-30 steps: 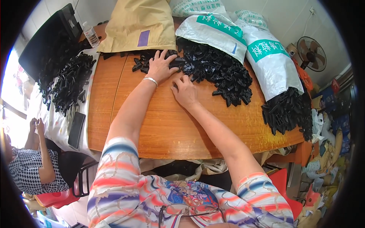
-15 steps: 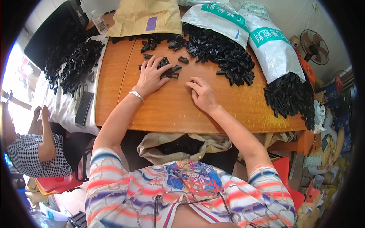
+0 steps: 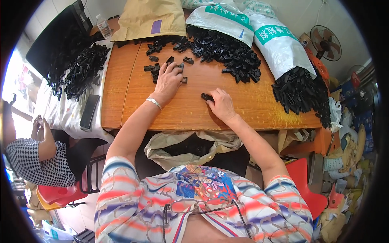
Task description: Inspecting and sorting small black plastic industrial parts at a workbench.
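My left hand point(image 3: 168, 81) lies palm down on the wooden table point(image 3: 251, 105), fingers spread over a few small black plastic parts point(image 3: 156, 69) pulled out from the big heap point(image 3: 227, 50). A silver bracelet sits on that wrist. My right hand point(image 3: 221, 103) rests nearer the table's front edge with its fingers curled over one black part point(image 3: 206, 96). An open beige sack point(image 3: 190, 148) hangs below the table edge between my arms.
White woven sacks point(image 3: 279, 44) spill black parts at the back and right. A brown paper bag point(image 3: 150, 18) lies at the back left. More black parts point(image 3: 81, 69), a phone point(image 3: 89, 111) and a bottle point(image 3: 104, 26) lie on the left table. A person point(image 3: 40, 154) sits at left.
Both hands have drawn back from the big heap toward me. The left hand dragged a few black parts along; the right hand brought one part close to the front edge.
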Demonstrator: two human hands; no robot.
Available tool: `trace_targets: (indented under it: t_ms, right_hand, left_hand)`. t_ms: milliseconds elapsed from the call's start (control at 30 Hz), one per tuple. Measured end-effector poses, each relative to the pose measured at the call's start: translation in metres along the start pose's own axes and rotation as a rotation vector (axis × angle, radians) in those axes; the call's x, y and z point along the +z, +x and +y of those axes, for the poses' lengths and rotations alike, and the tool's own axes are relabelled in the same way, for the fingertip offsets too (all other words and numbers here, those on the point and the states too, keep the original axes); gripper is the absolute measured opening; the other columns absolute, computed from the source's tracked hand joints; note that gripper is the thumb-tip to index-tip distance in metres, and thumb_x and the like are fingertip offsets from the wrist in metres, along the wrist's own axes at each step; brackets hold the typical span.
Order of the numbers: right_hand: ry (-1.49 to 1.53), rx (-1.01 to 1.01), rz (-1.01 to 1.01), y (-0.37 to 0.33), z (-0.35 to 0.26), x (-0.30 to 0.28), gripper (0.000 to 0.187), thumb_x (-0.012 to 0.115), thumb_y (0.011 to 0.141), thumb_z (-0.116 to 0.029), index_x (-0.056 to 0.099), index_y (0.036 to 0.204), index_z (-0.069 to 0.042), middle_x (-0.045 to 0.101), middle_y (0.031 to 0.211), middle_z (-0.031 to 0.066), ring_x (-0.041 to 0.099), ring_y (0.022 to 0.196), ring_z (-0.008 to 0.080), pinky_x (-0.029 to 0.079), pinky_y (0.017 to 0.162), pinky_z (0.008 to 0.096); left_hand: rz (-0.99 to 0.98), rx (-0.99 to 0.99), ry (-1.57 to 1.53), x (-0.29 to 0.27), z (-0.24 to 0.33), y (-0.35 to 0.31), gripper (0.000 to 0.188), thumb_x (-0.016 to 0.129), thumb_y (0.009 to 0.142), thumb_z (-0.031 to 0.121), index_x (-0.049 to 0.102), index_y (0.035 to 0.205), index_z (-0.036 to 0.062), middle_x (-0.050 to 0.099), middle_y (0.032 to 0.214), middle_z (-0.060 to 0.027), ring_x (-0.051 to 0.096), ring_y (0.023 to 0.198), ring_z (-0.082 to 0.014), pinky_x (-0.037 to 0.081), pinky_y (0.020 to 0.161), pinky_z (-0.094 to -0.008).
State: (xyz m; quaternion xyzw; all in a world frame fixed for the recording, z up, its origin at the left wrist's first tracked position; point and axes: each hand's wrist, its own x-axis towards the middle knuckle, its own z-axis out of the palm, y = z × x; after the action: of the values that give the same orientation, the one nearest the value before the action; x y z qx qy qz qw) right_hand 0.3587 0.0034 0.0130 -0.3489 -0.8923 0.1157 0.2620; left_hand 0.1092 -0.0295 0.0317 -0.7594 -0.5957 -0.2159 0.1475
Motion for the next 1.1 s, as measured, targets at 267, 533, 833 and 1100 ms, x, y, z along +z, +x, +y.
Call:
trace_targets:
  t_ms: [267,533,833,1100]
  right_hand:
    - [0.055,0.066,0.004,-0.008,-0.004,-0.007,0.023,0.075,0.075,-0.011,0.065,0.094,-0.004,0.064,0.091,0.0110,0.064,0.083,0.0312,0.051,0.072,0.0397]
    - [0.070,0.147,-0.063,-0.007,-0.014,-0.008,0.022,0.075,0.076,-0.013,0.063,0.093,-0.005,0.064,0.091,0.0111,0.064,0.082,0.0307,0.050,0.071,0.0398]
    - [0.053,0.108,0.001,-0.008,-0.018,-0.004,0.023,0.074,0.078,-0.015,0.063,0.096,-0.005,0.063,0.092,0.0118,0.064,0.082,0.0312,0.050,0.071,0.0407]
    - [0.212,0.166,0.010,-0.004,-0.029,-0.004,0.018,0.074,0.077,-0.011,0.065,0.092,-0.004,0.062,0.087,0.0095,0.065,0.071,0.0239,0.050,0.064,0.0349]
  left_hand:
    - [-0.091,0.077,-0.153,-0.019,0.039,-0.033,0.008,0.065,0.080,0.009,0.058,0.084,0.0073,0.058,0.088,-0.0083,0.055,0.092,-0.0274,0.043,0.081,-0.0389]
    - [-0.036,-0.361,-0.386,-0.040,0.075,-0.063,0.046,0.072,0.078,0.014,0.051,0.117,0.0030,0.062,0.099,-0.0175,0.060,0.094,-0.0359,0.049,0.078,-0.0426]
    - [-0.044,-0.319,-0.398,-0.039,0.080,-0.063,0.037,0.064,0.080,0.006,0.058,0.117,0.0057,0.059,0.098,-0.0153,0.058,0.094,-0.0342,0.050,0.078,-0.0413]
    - [-0.077,-0.214,-0.394,-0.033,0.065,-0.057,0.029,0.071,0.073,0.003,0.065,0.101,0.0075,0.054,0.097,-0.0106,0.053,0.094,-0.0314,0.048,0.080,-0.0398]
